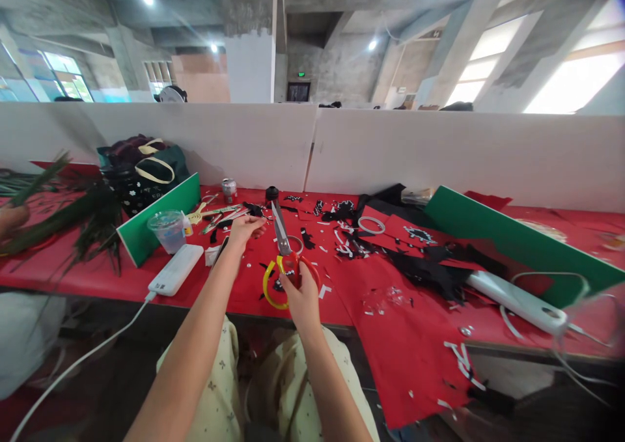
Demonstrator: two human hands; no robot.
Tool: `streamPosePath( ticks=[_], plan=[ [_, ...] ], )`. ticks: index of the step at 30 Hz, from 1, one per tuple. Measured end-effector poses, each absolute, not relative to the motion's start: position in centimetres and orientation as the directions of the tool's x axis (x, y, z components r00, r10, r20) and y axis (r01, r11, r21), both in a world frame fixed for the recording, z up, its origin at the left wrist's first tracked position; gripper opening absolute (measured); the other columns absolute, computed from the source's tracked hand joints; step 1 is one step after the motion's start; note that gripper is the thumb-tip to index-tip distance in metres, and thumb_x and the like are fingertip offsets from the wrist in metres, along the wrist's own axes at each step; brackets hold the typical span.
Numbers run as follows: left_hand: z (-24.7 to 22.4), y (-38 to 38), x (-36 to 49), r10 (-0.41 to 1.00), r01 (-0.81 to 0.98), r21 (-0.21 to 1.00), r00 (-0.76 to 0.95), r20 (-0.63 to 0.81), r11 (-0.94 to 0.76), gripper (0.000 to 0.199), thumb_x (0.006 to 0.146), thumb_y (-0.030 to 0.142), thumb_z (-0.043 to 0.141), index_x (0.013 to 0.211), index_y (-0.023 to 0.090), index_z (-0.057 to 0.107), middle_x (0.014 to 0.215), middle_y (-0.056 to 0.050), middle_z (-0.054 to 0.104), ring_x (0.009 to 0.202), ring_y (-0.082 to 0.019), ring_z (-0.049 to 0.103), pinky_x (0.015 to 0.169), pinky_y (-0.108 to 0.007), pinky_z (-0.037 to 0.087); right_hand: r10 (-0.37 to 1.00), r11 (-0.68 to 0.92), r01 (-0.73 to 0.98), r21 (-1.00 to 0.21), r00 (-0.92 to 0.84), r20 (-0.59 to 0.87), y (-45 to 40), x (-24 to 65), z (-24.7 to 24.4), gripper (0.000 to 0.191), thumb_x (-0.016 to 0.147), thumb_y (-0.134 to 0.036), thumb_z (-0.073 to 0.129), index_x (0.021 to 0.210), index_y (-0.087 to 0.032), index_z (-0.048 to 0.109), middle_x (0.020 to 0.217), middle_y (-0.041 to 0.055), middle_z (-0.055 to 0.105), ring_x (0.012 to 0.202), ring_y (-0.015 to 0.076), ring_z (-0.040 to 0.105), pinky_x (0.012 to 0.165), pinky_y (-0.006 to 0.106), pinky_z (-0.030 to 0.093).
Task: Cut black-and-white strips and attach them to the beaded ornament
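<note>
My right hand (303,293) grips a large pair of scissors (282,232) by its red handle. Their metal blades point up and away from me, and the yellow handle loop (268,287) sticks out to the left. My left hand (245,230) is just left of the blades, its fingers pinched together. Anything between those fingertips is too small to make out. Small black cut pieces with white dots (344,210) lie beyond the scissors. White and black scraps (347,245) are scattered to the right, beside a ring of tape (372,225).
A green board (163,217), a plastic cup (168,228) and a white power strip (176,270) stand left. Another green board (527,247) and power strip (517,302) are right. Red cloth (405,344) hangs over the table edge. A person's hand (13,219) shows far left near green stems.
</note>
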State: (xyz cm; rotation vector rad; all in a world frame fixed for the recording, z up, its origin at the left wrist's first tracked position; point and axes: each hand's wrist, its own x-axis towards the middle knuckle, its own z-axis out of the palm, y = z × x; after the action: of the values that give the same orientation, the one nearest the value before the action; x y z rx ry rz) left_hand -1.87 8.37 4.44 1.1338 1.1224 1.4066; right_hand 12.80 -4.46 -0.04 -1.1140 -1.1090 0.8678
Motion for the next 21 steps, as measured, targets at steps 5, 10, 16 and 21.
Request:
streamPosePath(
  ticks=[5, 10, 16, 21],
  plan=[
    [4.6, 8.1, -2.0, 0.990, -0.106, 0.992, -0.130, 0.056, -0.070, 0.029, 0.062, 0.036, 0.078, 0.061, 0.013, 0.060, 0.047, -0.002, 0.059, 0.039, -0.009, 0.051, 0.042, -0.020, 0.038, 0.942, 0.236, -0.010, -0.972, 0.249, 0.226, -4.4, 12.9, -0.2, 0.037, 0.070, -0.037, 0.061, 0.101, -0.017, 0.057, 0.098, 0.0085, 0.066, 0.087, 0.0233, 0.062, 0.079, 0.037, 0.050],
    [5.0, 8.0, -2.9, 1.000, -0.205, 0.979, -0.030, -0.008, 0.001, 0.023, 0.061, 0.025, 0.080, 0.071, 0.010, 0.064, 0.066, -0.010, 0.069, 0.064, -0.019, 0.067, 0.066, -0.031, 0.053, 0.948, 0.222, -0.036, -0.974, 0.241, 0.207, -4.3, 12.9, -0.4, 0.039, 0.069, -0.038, 0.061, 0.102, -0.016, 0.056, 0.101, 0.0096, 0.066, 0.086, 0.0231, 0.062, 0.080, 0.037, 0.050],
    [5.0, 7.9, -3.9, 0.983, -0.118, 0.989, -0.170, 0.065, -0.085, 0.036, 0.049, 0.018, 0.084, 0.078, 0.012, 0.065, 0.061, -0.004, 0.067, 0.053, -0.016, 0.062, 0.056, -0.028, 0.050, 0.954, 0.208, -0.056, -0.977, 0.230, 0.190, -4.5, 12.9, -0.1, 0.036, 0.068, -0.039, 0.063, 0.095, -0.017, 0.057, 0.094, 0.0087, 0.067, 0.075, 0.0217, 0.062, 0.069, 0.035, 0.052],
    [4.8, 7.6, -4.1, 0.983, -0.109, 0.989, -0.167, 0.077, -0.096, 0.028, 0.060, 0.035, 0.079, 0.069, 0.013, 0.064, 0.060, -0.006, 0.065, 0.051, -0.016, 0.061, 0.054, -0.029, 0.049, 0.950, 0.235, -0.056, -0.970, 0.224, 0.217, -4.6, 13.1, -0.1, 0.035, 0.069, -0.037, 0.063, 0.097, -0.017, 0.058, 0.091, 0.0069, 0.067, 0.072, 0.0193, 0.061, 0.066, 0.032, 0.052]
  ],
)
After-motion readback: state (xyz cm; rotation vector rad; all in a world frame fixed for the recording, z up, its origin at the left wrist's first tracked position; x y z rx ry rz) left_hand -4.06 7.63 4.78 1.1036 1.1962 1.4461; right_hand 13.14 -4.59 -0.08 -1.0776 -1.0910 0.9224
